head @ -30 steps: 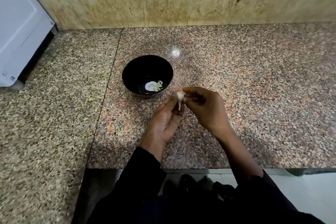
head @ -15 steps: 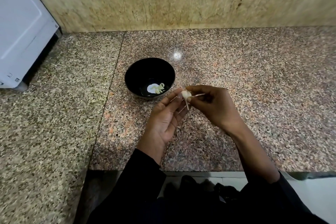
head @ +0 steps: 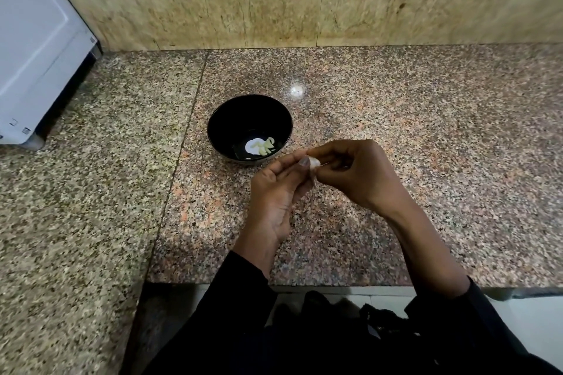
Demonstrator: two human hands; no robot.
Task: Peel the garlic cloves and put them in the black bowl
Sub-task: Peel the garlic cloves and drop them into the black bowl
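Observation:
A small white garlic clove [head: 313,162] is pinched between the fingertips of both hands, just right of and in front of the black bowl [head: 225,122]. My left hand [head: 275,195] grips it from below with thumb and fingers. From the right, my right hand [head: 356,173] closes its fingers on the clove, and a thin strip of skin hangs down from it. Inside the bowl lie a few pale peeled cloves [head: 266,145] beside a bright reflection.
The granite counter [head: 426,161] runs to a stone-tiled wall behind. A white appliance [head: 33,49] stands at the far left. The counter's front edge lies close below my forearms, with a lower slab on the left.
Both hands have shifted slightly right and toward me with the clove. The hanging skin strip has been pulled and now trails lower between the fingers.

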